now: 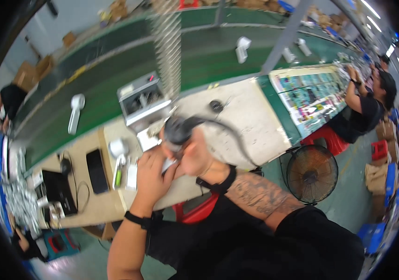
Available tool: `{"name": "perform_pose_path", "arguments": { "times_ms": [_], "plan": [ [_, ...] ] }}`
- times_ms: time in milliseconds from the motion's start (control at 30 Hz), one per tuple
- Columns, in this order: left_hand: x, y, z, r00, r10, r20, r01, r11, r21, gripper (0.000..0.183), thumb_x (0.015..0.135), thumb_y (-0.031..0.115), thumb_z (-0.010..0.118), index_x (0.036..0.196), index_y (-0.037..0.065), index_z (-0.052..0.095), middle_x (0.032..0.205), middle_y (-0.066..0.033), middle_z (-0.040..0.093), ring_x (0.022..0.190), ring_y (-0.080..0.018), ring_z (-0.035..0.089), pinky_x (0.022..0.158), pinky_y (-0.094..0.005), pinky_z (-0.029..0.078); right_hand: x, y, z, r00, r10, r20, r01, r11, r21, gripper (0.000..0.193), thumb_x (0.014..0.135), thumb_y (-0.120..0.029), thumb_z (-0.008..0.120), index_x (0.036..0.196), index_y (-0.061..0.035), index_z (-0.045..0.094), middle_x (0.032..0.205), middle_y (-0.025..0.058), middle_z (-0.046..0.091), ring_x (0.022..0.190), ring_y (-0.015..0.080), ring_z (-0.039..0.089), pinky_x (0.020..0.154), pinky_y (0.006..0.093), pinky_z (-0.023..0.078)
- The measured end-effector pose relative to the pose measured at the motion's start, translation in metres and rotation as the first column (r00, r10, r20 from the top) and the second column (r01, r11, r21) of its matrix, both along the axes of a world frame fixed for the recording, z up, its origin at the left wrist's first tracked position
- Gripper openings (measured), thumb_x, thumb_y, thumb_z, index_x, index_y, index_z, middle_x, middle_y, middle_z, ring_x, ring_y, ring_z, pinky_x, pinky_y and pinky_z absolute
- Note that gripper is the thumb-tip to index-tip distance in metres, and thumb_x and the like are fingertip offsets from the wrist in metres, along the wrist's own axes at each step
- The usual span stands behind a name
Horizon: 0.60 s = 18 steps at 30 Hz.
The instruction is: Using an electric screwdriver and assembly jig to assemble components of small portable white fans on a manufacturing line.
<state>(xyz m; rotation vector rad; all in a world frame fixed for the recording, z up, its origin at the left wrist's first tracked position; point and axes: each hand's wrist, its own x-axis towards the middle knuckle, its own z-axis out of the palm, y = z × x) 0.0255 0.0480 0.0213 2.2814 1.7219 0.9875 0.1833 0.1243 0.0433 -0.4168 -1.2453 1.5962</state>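
Observation:
Both my hands meet over the workbench's front part. My right hand (198,156) is closed around a black corded tool (178,130), perhaps an electric screwdriver seen from above; its thick cable curves off to the right. Close against it, my left hand (154,173) has its fingers closed on a white piece (167,164), mostly hidden by the hands. The tool's lower end is hidden and blurred. Left of my left hand, a white handheld device with a round head (118,148) lies beside a small bright green item (118,178).
Behind the hands stands a grey metal box (144,100) with a red light, below a coiled hose (168,51). White devices (76,113) lie on the green conveyor. A black phone (97,171) rests left. A floor fan (311,173) and a co-worker (369,100) are at right.

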Motion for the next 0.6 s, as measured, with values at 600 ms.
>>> {"name": "perform_pose_path", "arguments": {
  "times_ms": [600],
  "plan": [
    [0.056, -0.055, 0.021, 0.989, 0.126, -0.082, -0.117, 0.988, 0.101, 0.045, 0.086, 0.019, 0.088, 0.123, -0.001, 0.07, 0.121, -0.021, 0.068, 0.114, -0.0411, 0.063, 0.1, -0.0495, 0.047, 0.215, -0.03, 0.082, 0.988, -0.132, -0.074, 0.136, 0.989, 0.055, 0.099, 0.087, -0.096, 0.05, 0.12, -0.0034, 0.063, 0.076, 0.0016, 0.063, 0.062, 0.0091, 0.058, 0.055, 0.0261, 0.045]
  ]
}}
